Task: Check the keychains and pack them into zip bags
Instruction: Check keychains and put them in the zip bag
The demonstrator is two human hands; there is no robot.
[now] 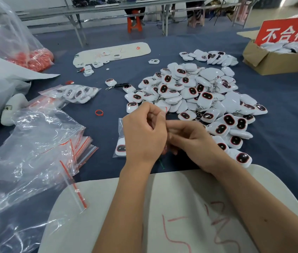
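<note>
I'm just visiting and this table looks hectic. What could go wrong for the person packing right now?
Three things, probably. The zip bag lies mostly hidden under the left hand and right hand, so a poor seal might go unnoticed. The unchecked pile of keychains sits against the right wrist, and one could get nudged into the checked lot. The loose stack of empty zip bags beside crumpled plastic could slide or get mixed up.

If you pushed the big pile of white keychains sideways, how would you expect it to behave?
The pile of keychains would probably spread rather than move as one, since the pieces lie loosely heaped. Their glossy rounded shells look slippery, so top ones may slide off. The metal rings among them might snag and drag neighbours along.
</note>
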